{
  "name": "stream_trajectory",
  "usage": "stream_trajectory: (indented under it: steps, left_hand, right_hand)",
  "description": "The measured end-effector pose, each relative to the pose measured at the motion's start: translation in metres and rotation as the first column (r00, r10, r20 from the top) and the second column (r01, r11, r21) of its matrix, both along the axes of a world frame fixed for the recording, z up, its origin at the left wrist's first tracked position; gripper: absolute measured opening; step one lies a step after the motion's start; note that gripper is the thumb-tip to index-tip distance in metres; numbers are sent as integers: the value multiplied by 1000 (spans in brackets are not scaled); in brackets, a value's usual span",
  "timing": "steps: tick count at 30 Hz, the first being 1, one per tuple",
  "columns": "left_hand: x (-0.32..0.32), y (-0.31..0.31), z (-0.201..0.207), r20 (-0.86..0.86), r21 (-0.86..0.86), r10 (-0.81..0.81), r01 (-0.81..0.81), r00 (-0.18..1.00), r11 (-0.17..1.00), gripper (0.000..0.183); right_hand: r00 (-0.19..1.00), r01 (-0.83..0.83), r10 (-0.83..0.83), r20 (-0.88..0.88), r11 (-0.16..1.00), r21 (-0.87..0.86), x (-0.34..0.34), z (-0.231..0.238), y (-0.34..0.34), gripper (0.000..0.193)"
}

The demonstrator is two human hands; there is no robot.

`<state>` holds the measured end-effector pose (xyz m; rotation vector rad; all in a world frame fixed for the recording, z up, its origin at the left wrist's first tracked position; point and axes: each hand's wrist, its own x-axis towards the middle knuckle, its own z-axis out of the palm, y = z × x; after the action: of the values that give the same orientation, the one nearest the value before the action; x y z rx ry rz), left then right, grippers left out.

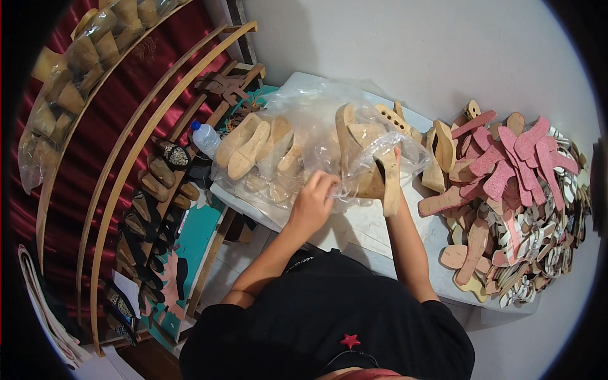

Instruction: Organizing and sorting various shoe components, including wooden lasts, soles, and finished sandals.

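A big clear plastic bag (320, 139) lies on the white table, with several beige wedge shoe soles (248, 150) inside it. At the bag's near edge, my left hand (315, 193) is closed with its fingers pinching the film. To its right, my right hand (398, 152) grips a beige wedge sole (392, 183) that stands on end at the bag's mouth. That sole covers most of the right hand; only fingertips show above it and the wrist below. Loose film (405, 149) hangs around the sole's upper part.
Pink insoles (497, 158) and strapped shoe parts (519, 247) are heaped on the table's right. More wedge soles (436, 158) lie between bag and heap. A blue-capped bottle (205, 139) stands left of the bag. Wooden racks (142, 152) with shoes curve along the left side.
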<state>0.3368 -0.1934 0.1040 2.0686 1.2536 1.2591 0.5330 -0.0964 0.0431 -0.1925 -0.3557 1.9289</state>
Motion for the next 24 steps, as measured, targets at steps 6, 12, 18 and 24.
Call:
stream_trajectory:
  steps: [6,12,18,24]
  left_hand:
    - [20,-23,14,121,-11,-189,191,975,981,25]
    - [17,-11,29,136,75,-105,95,985,993,24]
    - [25,-9,40,251,214,-87,33,964,976,19]
    - [19,-6,60,426,350,-85,-77,901,934,12]
  right_hand:
    - [991,134,-135,3,986,102,-30,8,16,62]
    - [985,160,-167,51,980,122,-37,13,30,63]
    - [961,128,-131,244,991,31,-38,10,35,66]
    - [942,48,-40,332,999,-14,-49,20,36,69]
